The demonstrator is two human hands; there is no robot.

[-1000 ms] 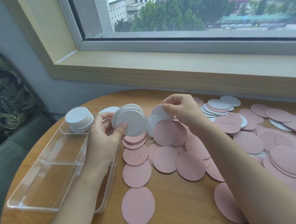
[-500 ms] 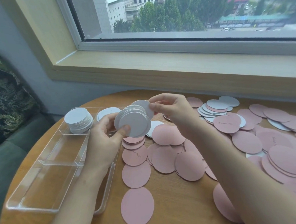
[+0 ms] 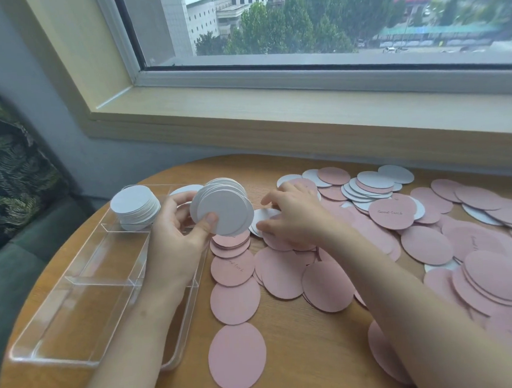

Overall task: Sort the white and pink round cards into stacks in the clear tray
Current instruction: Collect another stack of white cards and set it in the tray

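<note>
Cards: white and pink round cards are lying spread over the round wooden table, mostly right of the tray; pink cards are overlapping in loose heaps, with several white cards mixed in toward the window side.
Tray: clear tray is sitting at the table's left edge, divided into compartments.
Stack in tray: white stack is standing in the far left compartment.
Left hand: left hand is gripping a fanned white bundle, thumb pressing its front face, fingers curled behind, holding it above the tray's right wall.
Right hand: right hand is reaching onto the loose cards just right of the bundle, fingers bent, fingertips touching a white card; whether it is pinching that card cannot be told.
</note>
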